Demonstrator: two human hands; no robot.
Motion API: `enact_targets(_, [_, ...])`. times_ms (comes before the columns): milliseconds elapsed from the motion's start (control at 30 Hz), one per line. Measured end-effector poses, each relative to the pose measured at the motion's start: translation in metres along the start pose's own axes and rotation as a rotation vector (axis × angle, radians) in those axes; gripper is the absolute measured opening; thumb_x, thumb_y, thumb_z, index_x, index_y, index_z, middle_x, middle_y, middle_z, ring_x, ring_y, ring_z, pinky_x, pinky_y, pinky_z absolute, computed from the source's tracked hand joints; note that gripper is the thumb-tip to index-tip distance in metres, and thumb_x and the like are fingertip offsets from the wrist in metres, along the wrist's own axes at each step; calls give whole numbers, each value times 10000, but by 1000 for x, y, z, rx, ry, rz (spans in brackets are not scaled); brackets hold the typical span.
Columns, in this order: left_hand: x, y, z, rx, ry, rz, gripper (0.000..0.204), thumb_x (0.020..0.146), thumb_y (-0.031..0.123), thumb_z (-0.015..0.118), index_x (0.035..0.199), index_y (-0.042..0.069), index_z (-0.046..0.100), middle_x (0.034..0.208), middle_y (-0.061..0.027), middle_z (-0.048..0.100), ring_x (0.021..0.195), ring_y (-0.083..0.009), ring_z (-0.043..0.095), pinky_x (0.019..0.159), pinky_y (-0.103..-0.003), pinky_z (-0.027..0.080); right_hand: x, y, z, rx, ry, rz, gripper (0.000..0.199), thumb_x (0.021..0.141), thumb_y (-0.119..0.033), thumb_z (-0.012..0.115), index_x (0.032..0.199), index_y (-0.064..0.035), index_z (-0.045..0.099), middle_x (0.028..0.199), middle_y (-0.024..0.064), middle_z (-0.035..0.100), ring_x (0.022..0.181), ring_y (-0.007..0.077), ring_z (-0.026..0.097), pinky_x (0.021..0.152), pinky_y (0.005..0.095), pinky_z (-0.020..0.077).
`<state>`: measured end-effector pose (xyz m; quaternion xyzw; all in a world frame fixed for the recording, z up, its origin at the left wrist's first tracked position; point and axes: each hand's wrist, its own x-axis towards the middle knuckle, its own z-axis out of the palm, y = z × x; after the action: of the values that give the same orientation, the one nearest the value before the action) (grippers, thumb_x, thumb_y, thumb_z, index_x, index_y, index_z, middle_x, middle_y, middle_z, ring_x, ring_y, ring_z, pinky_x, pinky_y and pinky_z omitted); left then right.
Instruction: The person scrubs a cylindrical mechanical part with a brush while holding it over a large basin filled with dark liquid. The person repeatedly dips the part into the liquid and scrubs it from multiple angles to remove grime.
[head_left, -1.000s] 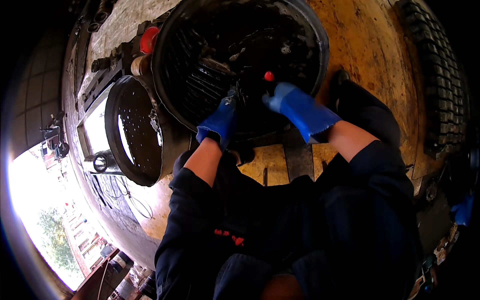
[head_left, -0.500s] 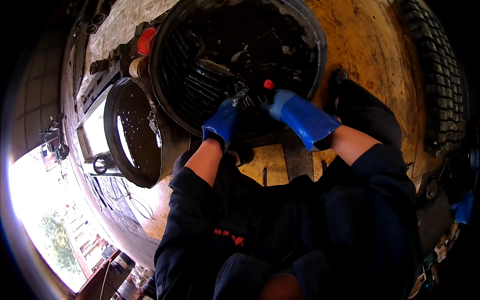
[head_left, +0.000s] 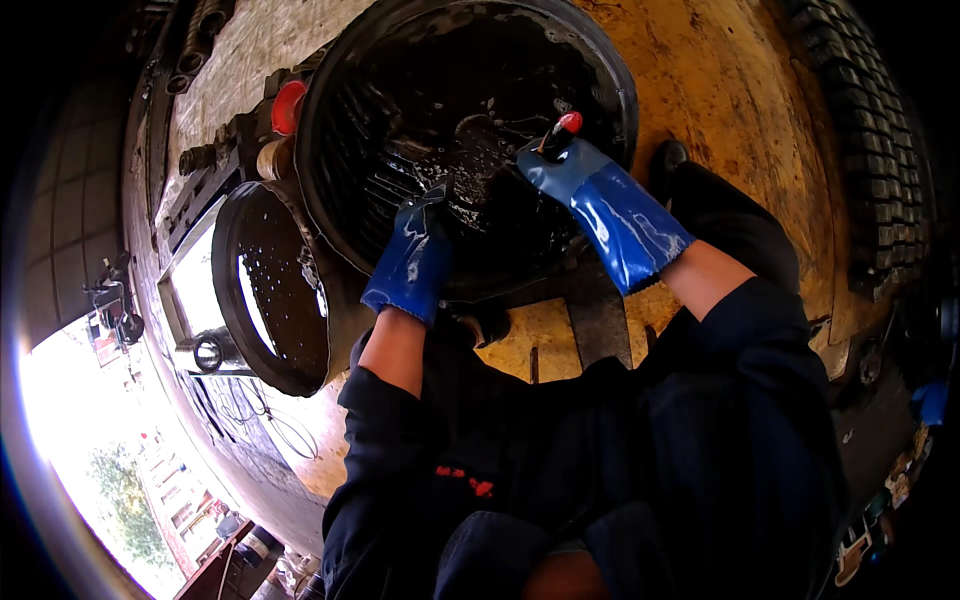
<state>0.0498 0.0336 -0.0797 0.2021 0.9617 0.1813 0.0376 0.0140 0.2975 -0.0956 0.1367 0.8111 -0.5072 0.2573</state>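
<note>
Both my hands wear blue rubber gloves and reach into a large round black basin (head_left: 330, 120) holding dark oily liquid and greasy metal parts (head_left: 480, 150). My left hand (head_left: 412, 258) rests on a dark part near the basin's near rim, fingers curled against it. My right hand (head_left: 565, 165) grips a tool with a red-tipped handle (head_left: 566, 124), held over the dark parts in the middle of the basin. What the tool's working end touches is hidden in the black grime.
A smaller round black pan (head_left: 262, 290) with wet droplets sits left of the basin. A red cap (head_left: 287, 106) and metal fittings (head_left: 200, 158) lie beyond it. A tyre (head_left: 870, 130) stands at the right on the yellowish floor (head_left: 740, 90). Bright daylight opens at the lower left.
Both hands have moved further into the basin, the right with the red-tipped tool higher and more central. The left has shifted up onto the parts near the rim.
</note>
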Motion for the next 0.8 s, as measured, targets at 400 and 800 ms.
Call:
enact_targets(400, [9, -86, 66, -346, -42, -153, 270, 916, -50, 521, 1148, -27, 658, 1021, -142, 709, 962, -239, 671, 853, -324, 517, 16, -25, 4, 49, 6, -220, 429, 935, -451, 633, 1090, -57, 701, 1006, 99, 730, 944, 213, 686, 904, 348, 528])
enact_targets(800, [13, 18, -13, -923, -34, -523, 231, 924, 14, 554, 1122, -26, 667, 1016, -178, 705, 981, -269, 680, 850, -346, 526, 12, -32, 6, 187, 70, -273, 368, 916, -422, 673, 1021, -76, 741, 906, 119, 743, 895, 222, 704, 851, 346, 538])
